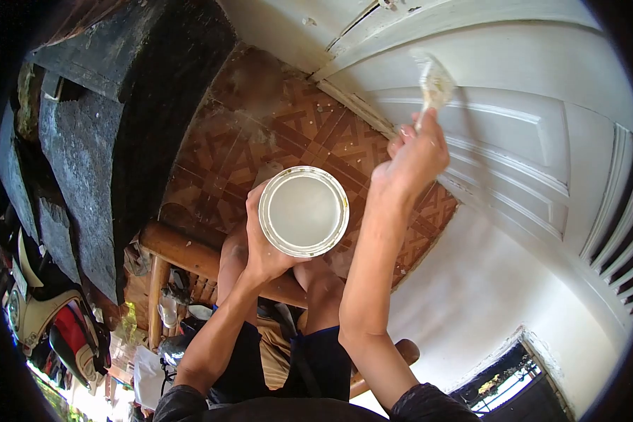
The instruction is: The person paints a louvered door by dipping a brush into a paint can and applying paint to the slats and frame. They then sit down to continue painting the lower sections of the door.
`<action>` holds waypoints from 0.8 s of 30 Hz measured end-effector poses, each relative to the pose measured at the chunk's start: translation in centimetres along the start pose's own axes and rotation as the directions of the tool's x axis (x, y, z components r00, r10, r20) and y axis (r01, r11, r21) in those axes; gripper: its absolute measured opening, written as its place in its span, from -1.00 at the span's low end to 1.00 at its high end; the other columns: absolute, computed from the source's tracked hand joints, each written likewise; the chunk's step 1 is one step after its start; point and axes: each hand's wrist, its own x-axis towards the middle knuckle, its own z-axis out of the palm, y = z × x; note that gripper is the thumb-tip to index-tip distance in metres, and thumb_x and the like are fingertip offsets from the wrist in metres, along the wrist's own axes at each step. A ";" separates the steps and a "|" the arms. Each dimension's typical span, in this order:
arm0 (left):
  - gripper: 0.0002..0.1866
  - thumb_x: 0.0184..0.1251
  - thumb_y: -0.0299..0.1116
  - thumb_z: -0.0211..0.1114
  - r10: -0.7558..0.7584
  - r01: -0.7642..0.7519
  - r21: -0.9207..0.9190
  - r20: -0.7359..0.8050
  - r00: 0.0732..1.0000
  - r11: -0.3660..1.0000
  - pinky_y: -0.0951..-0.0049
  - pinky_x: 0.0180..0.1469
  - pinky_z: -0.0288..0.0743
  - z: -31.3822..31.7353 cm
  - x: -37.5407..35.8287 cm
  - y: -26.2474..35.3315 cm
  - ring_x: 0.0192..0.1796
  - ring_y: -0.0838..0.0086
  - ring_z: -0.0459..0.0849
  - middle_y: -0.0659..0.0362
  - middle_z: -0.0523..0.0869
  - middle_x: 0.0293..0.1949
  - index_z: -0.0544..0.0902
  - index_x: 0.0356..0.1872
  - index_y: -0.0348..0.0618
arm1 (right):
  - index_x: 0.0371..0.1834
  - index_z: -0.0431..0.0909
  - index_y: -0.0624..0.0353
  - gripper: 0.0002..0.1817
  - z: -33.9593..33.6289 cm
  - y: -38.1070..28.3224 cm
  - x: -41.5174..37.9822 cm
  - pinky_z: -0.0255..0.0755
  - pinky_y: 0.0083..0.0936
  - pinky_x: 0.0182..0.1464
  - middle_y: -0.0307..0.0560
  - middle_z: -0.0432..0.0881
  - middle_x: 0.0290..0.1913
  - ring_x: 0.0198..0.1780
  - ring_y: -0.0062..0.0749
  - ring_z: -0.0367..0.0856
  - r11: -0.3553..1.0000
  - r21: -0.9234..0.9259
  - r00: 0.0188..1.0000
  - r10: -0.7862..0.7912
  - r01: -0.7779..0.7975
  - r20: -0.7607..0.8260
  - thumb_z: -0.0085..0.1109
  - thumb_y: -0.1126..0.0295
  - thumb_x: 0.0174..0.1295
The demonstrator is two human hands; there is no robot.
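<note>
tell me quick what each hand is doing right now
Left hand: closed around the paint can.
Right hand: closed on the paintbrush, bristles at the white door.

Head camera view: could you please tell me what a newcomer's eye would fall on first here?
First, the round can of white paint at the centre, gripped from below by the left hand. Next, the right hand raised to the upper right, holding a paint-laden brush against the white panelled door. Behind the can lies a brown patterned tile floor.
</note>
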 end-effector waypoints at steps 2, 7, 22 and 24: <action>0.26 -0.37 -0.04 0.81 -0.013 0.012 -0.034 -0.017 1.000 0.999 0.15 0.43 0.28 0.0 0.1 0.0 0.38 0.20 0.39 0.00 0.36 0.31 0.19 0.41 -0.19 | -0.36 0.53 0.26 -0.66 -0.3 -2.9 -1.7 -0.02 -0.66 -0.50 -0.31 0.34 -0.48 -0.47 -0.68 0.24 0.990 0.038 0.991 -0.137 0.137 -0.003 0.17 0.19 0.45; 0.26 -0.40 -0.05 0.82 -0.041 0.040 -0.054 -0.016 0.999 0.998 0.16 0.42 0.30 0.0 -0.5 -1.0 0.37 0.20 0.40 0.00 0.37 0.31 0.21 0.40 -0.20 | -0.29 0.46 0.26 -0.65 -2.5 -6.8 -3.8 -0.09 -0.72 -0.57 -0.36 0.26 -0.55 -0.56 -0.71 0.16 0.902 0.105 0.901 -0.427 0.419 0.074 0.11 0.15 0.48; 0.29 -0.40 -0.05 0.82 -0.055 0.053 -0.052 -0.026 0.998 0.997 0.17 0.41 0.32 -0.5 0.0 -1.2 0.37 0.19 0.42 0.00 0.36 0.31 0.19 0.41 -0.24 | -0.19 0.61 0.46 -0.57 1.6 27.7 9.8 0.44 -0.14 -0.13 0.19 0.69 -0.27 -0.29 -0.01 0.63 0.841 -0.520 0.986 -0.085 0.149 0.145 0.12 0.17 0.45; 0.29 -0.41 -0.07 0.82 -0.057 0.057 -0.013 -0.026 0.998 0.998 0.18 0.41 0.33 -0.7 0.0 -1.2 0.37 0.19 0.42 0.01 0.36 0.31 0.19 0.41 -0.24 | -0.21 0.63 0.47 -0.58 1.9 28.4 9.9 0.44 -0.13 -0.12 0.22 0.69 -0.29 -0.28 0.02 0.64 0.823 -0.568 0.993 0.051 0.021 0.111 0.13 0.19 0.43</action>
